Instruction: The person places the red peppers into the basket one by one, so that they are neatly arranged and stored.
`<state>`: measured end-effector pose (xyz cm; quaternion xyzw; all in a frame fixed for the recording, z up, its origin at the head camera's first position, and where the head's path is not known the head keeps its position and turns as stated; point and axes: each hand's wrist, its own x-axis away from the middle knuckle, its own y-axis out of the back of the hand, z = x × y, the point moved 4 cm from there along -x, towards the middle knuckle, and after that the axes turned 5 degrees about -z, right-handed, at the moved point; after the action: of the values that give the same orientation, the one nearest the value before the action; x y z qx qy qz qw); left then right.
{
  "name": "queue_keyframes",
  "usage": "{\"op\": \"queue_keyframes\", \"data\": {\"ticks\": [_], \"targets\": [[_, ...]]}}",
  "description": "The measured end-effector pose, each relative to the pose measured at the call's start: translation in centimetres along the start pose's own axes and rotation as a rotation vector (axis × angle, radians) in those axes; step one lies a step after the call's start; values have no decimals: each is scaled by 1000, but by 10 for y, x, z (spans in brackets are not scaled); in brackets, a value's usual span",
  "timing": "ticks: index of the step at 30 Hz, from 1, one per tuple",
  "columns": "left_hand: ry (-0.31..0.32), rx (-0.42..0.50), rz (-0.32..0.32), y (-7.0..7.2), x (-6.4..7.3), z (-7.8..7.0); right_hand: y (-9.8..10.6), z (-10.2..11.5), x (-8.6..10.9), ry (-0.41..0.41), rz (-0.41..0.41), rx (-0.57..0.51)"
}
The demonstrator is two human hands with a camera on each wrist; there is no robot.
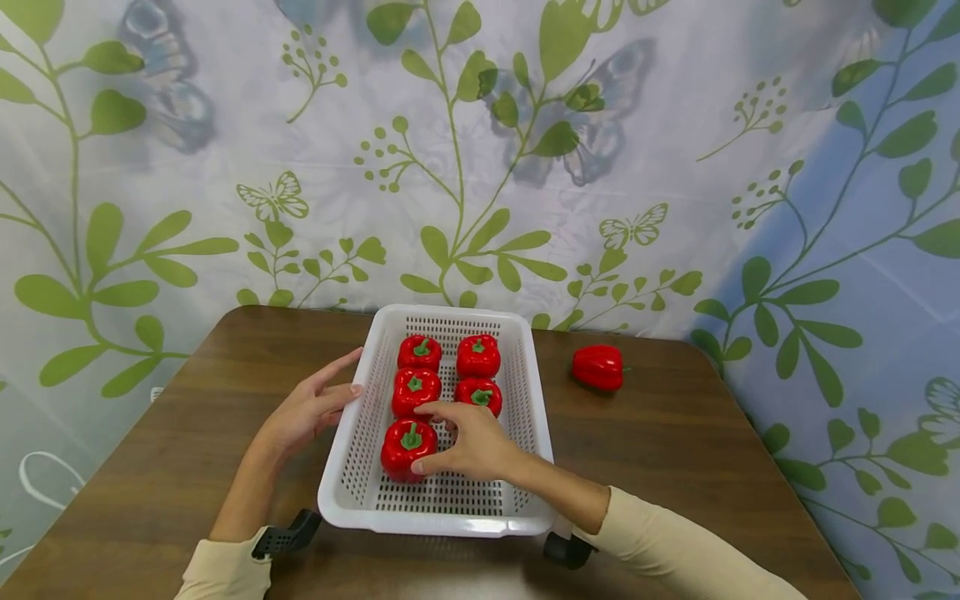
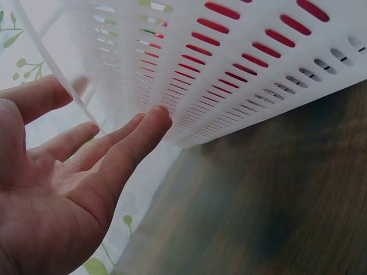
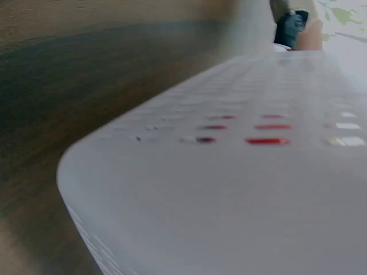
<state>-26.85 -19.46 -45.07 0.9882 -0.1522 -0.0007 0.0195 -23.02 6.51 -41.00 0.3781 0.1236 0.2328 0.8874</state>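
Several red bell peppers with green stems stand in two columns in a white perforated plastic basket (image 1: 534, 392). At the front of the left column, the right hand (image 1: 480, 442) holds a red bell pepper (image 1: 407, 450), its thumb and fingers bent about the pepper's right side. The left hand (image 1: 311, 408) rests at the basket's left rim with fingers extended. In the left wrist view the left hand (image 2: 74, 177) has its thumb at the rim and its other fingers beside the slotted wall. Only the basket's outer wall (image 3: 189, 195) shows in the right wrist view; the right hand is hidden there.
Another red bell pepper (image 1: 597, 367) lies on its side on the brown wooden table (image 1: 675, 450), right of the basket. A cloth (image 1: 337, 208) printed with leaves and butterflies hangs behind the table. Both wrists wear dark straps.
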Motion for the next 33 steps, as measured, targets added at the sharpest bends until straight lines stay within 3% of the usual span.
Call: {"op": "queue_keyframes", "data": {"ticks": [9, 17, 26, 33], "targets": [[-7, 8, -4, 1, 2, 0, 34, 2, 5, -11, -45, -68], [-2, 4, -12, 1, 2, 1, 71, -10, 13, -92, -174, -56], [2, 2, -17, 1, 2, 2, 107, -37, 19, -131, -279, -81], [-2, 1, -12, 1, 2, 0, 130, -63, 25, -224, -337, -88]]}}
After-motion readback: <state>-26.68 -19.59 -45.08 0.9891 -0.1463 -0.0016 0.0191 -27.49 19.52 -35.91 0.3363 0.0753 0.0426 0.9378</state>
